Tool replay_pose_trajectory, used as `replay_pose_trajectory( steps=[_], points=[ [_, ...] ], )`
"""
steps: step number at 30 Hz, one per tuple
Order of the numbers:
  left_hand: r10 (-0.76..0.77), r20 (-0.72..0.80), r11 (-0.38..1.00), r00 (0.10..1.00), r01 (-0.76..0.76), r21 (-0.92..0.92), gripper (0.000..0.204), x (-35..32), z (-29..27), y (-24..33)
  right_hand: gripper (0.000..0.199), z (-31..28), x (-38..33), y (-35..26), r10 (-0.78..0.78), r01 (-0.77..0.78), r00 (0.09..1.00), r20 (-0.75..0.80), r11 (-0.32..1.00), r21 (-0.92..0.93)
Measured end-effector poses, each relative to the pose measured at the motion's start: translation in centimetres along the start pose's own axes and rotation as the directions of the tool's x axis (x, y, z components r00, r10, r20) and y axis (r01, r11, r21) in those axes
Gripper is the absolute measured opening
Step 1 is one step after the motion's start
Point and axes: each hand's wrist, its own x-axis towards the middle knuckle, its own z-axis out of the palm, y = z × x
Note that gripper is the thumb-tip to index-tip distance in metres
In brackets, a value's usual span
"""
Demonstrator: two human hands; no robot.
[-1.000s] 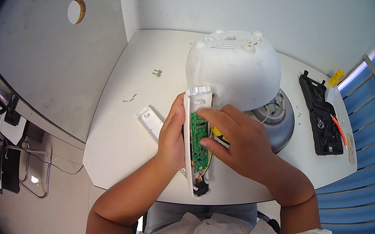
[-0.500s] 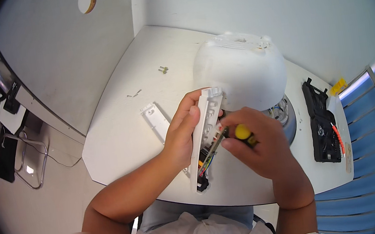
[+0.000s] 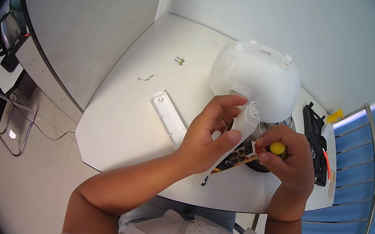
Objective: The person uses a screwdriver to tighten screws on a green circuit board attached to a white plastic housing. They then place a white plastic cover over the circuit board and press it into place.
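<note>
My left hand (image 3: 209,138) is closed round a long white plastic housing (image 3: 246,121), which slants up to the right. A circuit board (image 3: 238,156) with a small display and several black buttons sits along the housing's lower side, tilted out of it. Thumb and fingertip of my right hand (image 3: 294,155) pinch the board's right end. A yellow-ended tool handle (image 3: 278,148), likely a screwdriver, is tucked in the same hand; its shaft is hidden. Just behind my hands stands a rounded white appliance body (image 3: 253,80). A white strip-shaped cover (image 3: 168,118) lies left of my left hand.
Several small screws (image 3: 180,61) and thin metal pieces (image 3: 146,78) lie on the white table (image 3: 118,131). At the right edge are a black tool case (image 3: 315,143) and an orange-red slim tool (image 3: 327,165). A metal railing (image 3: 370,173) runs beyond; walls stand behind.
The housing has turned from nearly upright to a rightward slant. The board now faces up, its end pinched by my right hand. The whole view has shifted and tilted.
</note>
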Motion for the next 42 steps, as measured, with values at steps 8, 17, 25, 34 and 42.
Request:
replay_pose_trajectory(
  steps=[8, 17, 25, 34, 42],
  points=[
    [0.066, 0.043, 0.993, 0.997, -0.07, 0.097, 0.055, 0.0, -0.3, -0.4, 0.011, 0.3, -0.1, 0.0, 0.048, -0.048, 0.999, -0.015, 0.998, 0.036],
    [0.102, 0.055, 0.991, 0.993, -0.106, 0.086, 0.056, 0.2, -0.5, -0.8, 0.011, 0.3, 0.1, 0.0, 0.021, -0.02, 0.999, -0.025, 1.0, 0.021],
    [0.029, 0.04, 0.999, 0.999, -0.029, 0.017, 0.072, 0.3, -0.4, -0.1, 0.009, 0.3, 0.1, -0.2, 0.031, -0.032, 0.999, -0.037, 0.999, -0.005],
    [0.0, 0.034, 1.0, 0.999, -0.001, 0.024, 0.073, 0.2, -0.2, 0.5, 0.01, 0.1, 0.0, -0.3, 0.064, -0.063, 0.998, -0.011, 0.998, 0.007],
    [0.052, 0.049, 0.999, 0.997, -0.051, -0.018, 0.06, 0.3, 0.2, 0.9, 0.02, 0.6, 0.4, 0.2, -0.106, 0.106, 0.994, -0.006, 0.994, -0.026]
  ],
)
